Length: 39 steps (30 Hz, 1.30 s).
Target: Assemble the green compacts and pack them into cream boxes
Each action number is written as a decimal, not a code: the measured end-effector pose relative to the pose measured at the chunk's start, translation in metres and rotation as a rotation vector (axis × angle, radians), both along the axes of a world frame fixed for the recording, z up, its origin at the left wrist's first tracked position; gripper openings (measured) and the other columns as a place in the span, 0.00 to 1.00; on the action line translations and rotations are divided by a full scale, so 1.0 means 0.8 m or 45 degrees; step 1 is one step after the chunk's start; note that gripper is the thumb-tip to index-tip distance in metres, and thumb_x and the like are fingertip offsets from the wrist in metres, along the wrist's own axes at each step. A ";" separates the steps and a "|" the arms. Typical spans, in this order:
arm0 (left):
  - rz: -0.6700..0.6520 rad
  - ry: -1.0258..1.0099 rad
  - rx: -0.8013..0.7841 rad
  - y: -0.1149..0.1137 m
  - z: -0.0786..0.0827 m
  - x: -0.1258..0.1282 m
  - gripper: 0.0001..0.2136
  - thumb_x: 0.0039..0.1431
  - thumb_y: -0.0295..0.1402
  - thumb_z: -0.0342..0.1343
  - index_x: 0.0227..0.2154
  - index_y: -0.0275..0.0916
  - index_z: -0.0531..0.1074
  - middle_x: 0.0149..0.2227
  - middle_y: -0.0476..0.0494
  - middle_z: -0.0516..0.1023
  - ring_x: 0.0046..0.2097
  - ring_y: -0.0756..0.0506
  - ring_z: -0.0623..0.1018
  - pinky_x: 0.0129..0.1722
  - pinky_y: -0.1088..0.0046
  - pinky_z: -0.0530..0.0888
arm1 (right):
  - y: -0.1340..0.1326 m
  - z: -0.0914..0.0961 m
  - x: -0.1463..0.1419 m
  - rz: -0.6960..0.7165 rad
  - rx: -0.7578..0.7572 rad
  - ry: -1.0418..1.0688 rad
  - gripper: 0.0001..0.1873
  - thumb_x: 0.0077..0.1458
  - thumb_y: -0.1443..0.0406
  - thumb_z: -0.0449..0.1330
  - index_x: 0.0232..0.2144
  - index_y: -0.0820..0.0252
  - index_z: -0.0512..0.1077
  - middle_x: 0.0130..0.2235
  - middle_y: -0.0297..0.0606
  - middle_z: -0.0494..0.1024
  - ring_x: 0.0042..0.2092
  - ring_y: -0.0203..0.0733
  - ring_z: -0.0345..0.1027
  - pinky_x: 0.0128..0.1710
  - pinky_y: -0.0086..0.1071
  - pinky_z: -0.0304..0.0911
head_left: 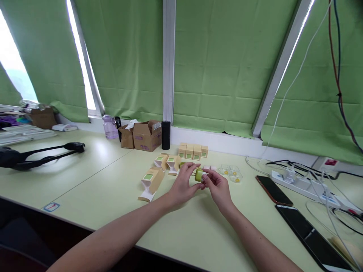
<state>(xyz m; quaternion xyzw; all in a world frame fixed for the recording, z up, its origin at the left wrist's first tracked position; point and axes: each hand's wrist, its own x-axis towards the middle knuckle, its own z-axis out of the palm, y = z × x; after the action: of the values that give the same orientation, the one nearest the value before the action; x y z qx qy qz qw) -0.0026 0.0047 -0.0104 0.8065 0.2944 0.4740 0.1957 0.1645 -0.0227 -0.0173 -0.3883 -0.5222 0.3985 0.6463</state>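
Note:
A small green container (199,175) with a whitish right end is held above the table between my two hands. My right hand (218,187) pinches its right end between thumb and fingers. From the left, my left hand (183,186) curves around it, with thumb below and fingers above. Just behind the hands lie another green item (185,165) and small white-pink pieces (210,167), partly hidden. Opened small cartons with green labels, among them the nearest carton (153,179), lie left of my left hand. Clear plastic cups (234,172) with yellow spots sit right of my right hand.
A row of closed small cartons (193,151) stands behind, near a black cylinder (166,135), an open cardboard box (146,136) and a purple bottle (110,126). At right lie a phone (273,190), a tablet (309,234) and a power strip (303,189) with cables. A black headset-like object (42,155) is left.

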 end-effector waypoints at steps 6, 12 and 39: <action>-0.007 0.076 0.041 -0.006 0.002 0.001 0.23 0.62 0.26 0.60 0.59 0.45 0.67 0.57 0.39 0.69 0.60 0.38 0.71 0.60 0.56 0.72 | -0.002 -0.002 -0.003 0.019 -0.025 0.035 0.27 0.50 0.48 0.71 0.45 0.61 0.79 0.31 0.37 0.81 0.29 0.41 0.76 0.35 0.40 0.78; -0.034 0.026 -0.004 -0.013 -0.001 0.003 0.23 0.67 0.32 0.55 0.64 0.44 0.60 0.60 0.36 0.68 0.60 0.38 0.71 0.60 0.55 0.72 | -0.006 -0.001 -0.007 0.034 -0.054 0.068 0.26 0.50 0.47 0.71 0.42 0.60 0.78 0.31 0.37 0.81 0.31 0.43 0.76 0.32 0.40 0.79; -0.430 -0.284 -0.592 -0.007 0.002 0.004 0.24 0.68 0.48 0.54 0.61 0.42 0.68 0.56 0.35 0.75 0.43 0.45 0.78 0.44 0.64 0.78 | -0.008 -0.010 0.015 -0.408 0.788 -1.224 0.20 0.65 0.69 0.54 0.57 0.53 0.71 0.55 0.47 0.76 0.49 0.48 0.77 0.44 0.39 0.77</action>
<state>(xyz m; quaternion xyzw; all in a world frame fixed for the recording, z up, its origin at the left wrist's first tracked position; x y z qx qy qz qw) 0.0004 -0.0005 -0.0091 0.7206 0.2334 0.4401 0.4822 0.1769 -0.0288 -0.0256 -0.3926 -0.7831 -0.0953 0.4727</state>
